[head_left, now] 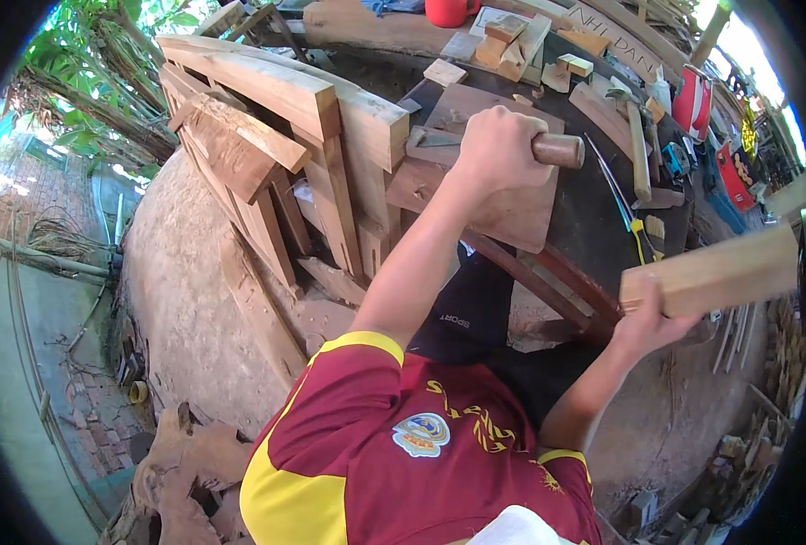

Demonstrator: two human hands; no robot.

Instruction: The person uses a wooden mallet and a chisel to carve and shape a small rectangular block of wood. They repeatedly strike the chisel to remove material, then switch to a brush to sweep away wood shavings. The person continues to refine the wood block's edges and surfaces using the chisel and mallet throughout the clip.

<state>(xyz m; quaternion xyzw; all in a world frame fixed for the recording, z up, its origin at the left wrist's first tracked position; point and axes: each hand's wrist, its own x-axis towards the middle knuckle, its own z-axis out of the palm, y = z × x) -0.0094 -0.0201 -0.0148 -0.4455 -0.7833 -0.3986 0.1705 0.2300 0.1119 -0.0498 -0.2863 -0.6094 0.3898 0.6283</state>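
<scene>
Left hand (pixel 501 150) closed tightly round a wooden-handled tool (pixel 562 151) over the flat board (pixel 512 213), right hand (pixel 648 322) clamped on a wooden block (pixel 716 272) right of the board; both in hand, no finished cut discernible, amount left undeterminable.

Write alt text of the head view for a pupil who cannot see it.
A person's left hand grips a wooden-handled tool over a brown board, while the right hand holds a pale wooden block. Large timber beams fill the upper left, and a hammer lies on the dark tabletop to the right.
</scene>
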